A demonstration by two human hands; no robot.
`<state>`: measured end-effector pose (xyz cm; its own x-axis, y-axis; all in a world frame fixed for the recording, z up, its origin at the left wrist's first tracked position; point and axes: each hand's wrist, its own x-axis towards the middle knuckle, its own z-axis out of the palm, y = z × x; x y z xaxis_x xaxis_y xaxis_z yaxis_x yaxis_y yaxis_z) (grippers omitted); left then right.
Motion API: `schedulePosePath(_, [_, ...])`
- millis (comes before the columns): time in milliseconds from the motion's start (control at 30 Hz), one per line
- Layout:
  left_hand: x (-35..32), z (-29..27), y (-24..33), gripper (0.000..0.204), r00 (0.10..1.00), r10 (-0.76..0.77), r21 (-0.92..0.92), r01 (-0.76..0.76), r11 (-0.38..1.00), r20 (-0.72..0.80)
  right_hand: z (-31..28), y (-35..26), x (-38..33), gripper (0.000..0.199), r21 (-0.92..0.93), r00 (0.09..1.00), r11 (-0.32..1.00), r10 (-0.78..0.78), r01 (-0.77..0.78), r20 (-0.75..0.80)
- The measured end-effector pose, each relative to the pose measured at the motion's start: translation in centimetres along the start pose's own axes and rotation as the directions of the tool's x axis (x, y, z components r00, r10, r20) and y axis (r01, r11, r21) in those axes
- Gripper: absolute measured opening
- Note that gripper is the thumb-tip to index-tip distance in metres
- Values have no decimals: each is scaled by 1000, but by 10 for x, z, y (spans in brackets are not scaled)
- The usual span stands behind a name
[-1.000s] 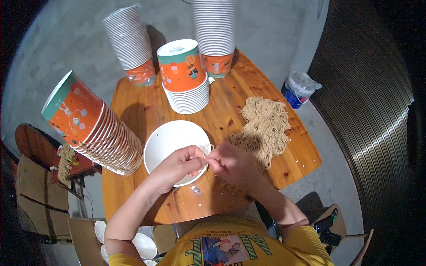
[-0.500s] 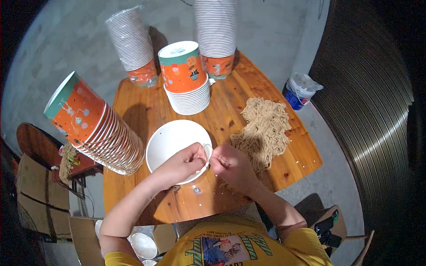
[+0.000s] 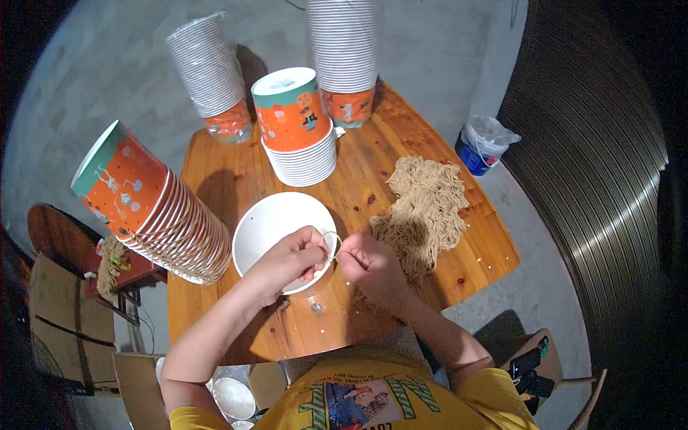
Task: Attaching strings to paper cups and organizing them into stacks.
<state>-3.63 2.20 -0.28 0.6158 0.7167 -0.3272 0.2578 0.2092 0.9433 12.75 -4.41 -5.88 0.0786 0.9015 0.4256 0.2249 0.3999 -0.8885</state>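
Observation:
A white paper bucket (image 3: 266,223) stands mouth up on the table in front of me. My left hand (image 3: 292,259) is closed at its right rim, pinching a thin beige cord (image 3: 332,236). Close beside it, my right hand (image 3: 371,265) is also closed, its fingertips pinching the cord just outside the rim. A small loop of the cord bows up between the two hands. My fingers hide where the cord meets the bucket. Right of my hands lies a loose heap of beige cords (image 3: 428,204).
On the wooden table (image 3: 365,168), a leaning stack of orange and green buckets with cords (image 3: 168,208) stands left. An upside-down stack (image 3: 297,129) is behind the bucket, with two wrapped stacks (image 3: 208,68) (image 3: 344,50) farther back. A blue-and-white pail (image 3: 484,147) sits on the floor.
The cord between my hands has changed from a flatter band at the rim to a small raised loop. My right hand has turned slightly, its fingers more visible.

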Motion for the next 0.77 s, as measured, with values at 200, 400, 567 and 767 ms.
schedulePosePath(200, [0, -1, 1, 5, 992, -107, -174, 118, 978, 73, 12, -7, -9, 7, 204, 997, 977, 67, -58, -39])
schedulePosePath(400, [-1, 3, 2, 5, 987, -139, -295, 155, 943, 75, 14, -14, -9, 6, -121, 984, 986, -132, 118, -120])
schedulePosePath(567, [-13, 5, 5, 5, 991, -133, -307, 129, 943, 10, 16, -9, -13, 11, -160, 983, 972, -181, 173, -33])
schedulePosePath(767, [11, 6, -3, 11, 999, -25, -244, 33, 969, 32, 14, 16, -12, 13, -206, 893, 908, -404, 365, -200])
